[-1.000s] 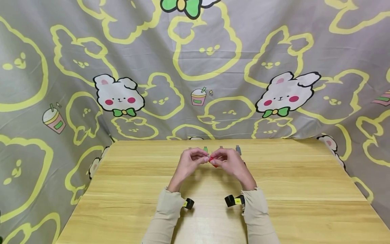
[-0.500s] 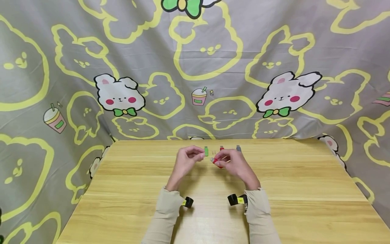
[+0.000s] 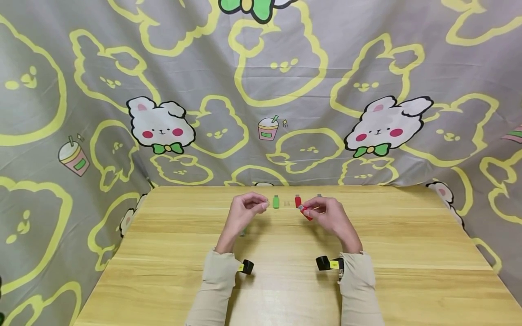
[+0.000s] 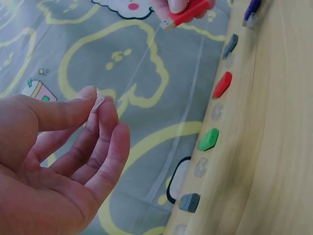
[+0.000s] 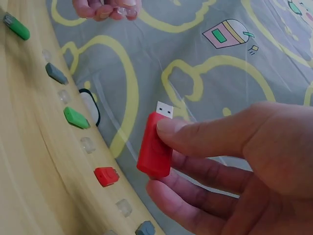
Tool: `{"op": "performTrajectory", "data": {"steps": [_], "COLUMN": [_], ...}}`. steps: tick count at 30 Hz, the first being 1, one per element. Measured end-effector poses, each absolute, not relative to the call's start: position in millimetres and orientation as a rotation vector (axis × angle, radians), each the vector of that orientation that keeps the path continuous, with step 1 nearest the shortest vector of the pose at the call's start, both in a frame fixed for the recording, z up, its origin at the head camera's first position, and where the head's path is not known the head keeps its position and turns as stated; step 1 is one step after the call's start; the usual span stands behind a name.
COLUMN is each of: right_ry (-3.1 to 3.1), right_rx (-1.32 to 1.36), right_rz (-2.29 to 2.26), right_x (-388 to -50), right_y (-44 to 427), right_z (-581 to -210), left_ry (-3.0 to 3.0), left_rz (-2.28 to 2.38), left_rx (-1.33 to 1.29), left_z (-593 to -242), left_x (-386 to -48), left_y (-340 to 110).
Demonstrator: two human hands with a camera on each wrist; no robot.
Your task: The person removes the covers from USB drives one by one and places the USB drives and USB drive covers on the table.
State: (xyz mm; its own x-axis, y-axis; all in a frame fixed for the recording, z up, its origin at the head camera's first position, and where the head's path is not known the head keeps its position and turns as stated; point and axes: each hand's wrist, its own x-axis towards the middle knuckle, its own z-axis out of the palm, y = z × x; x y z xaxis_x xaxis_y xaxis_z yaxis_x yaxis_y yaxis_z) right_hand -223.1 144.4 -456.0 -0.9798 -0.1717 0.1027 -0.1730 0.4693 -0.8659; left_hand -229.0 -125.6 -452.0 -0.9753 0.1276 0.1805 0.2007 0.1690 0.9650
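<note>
My right hand (image 3: 328, 213) pinches a red USB flash drive (image 5: 155, 147) between thumb and fingers, its metal plug bare and pointing up in the right wrist view. Between the thumb and fingertips of my left hand (image 4: 73, 147) is a small clear cap (image 4: 99, 99). Both hands are raised above the table, apart from each other. Behind them a row of flash drives and clear caps lies along the far side: a green drive (image 3: 276, 202), a clear cap (image 3: 287, 203), another red drive (image 3: 298, 199) and grey drives (image 4: 189, 202), (image 4: 231, 45).
Nearer me on the wooden table (image 3: 269, 280) lie a second green drive (image 5: 17, 27), partly hidden by my left wrist in the head view, and a purple drive (image 4: 252, 11) with a clear piece at its end. A patterned grey curtain (image 3: 216, 81) hangs behind the table.
My hands were together at the red drive and have moved apart, the clear cap leaving with the left hand. The right hand has carried the drive to the right.
</note>
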Motion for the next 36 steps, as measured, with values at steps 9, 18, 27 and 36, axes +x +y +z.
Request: {"op": "performTrajectory", "data": {"steps": [9, 18, 27, 36], "right_ry": [-2.698, -2.799, -2.855, -2.88], "right_rx": [0.087, -0.037, -0.107, -0.126], "right_rz": [1.612, 1.448, 1.299, 1.152], "right_x": [-226.4, -226.9, -223.4, -222.1], "right_y": [138.1, 123.4, 108.6, 105.3], "right_z": [-465.3, -477.3, -485.7, -484.8], "left_ry": [-2.413, -2.442, -2.471, -2.473], "left_rz": [-1.93, -1.894, -1.897, -1.908], "left_rx": [-0.35, -0.369, -0.362, -0.339], "left_z": [-452.7, -453.5, -452.5, -452.9], "left_x": [-227.8, -226.8, -225.7, -225.6], "left_y": [-121.3, -120.0, -118.8, -115.6]}}
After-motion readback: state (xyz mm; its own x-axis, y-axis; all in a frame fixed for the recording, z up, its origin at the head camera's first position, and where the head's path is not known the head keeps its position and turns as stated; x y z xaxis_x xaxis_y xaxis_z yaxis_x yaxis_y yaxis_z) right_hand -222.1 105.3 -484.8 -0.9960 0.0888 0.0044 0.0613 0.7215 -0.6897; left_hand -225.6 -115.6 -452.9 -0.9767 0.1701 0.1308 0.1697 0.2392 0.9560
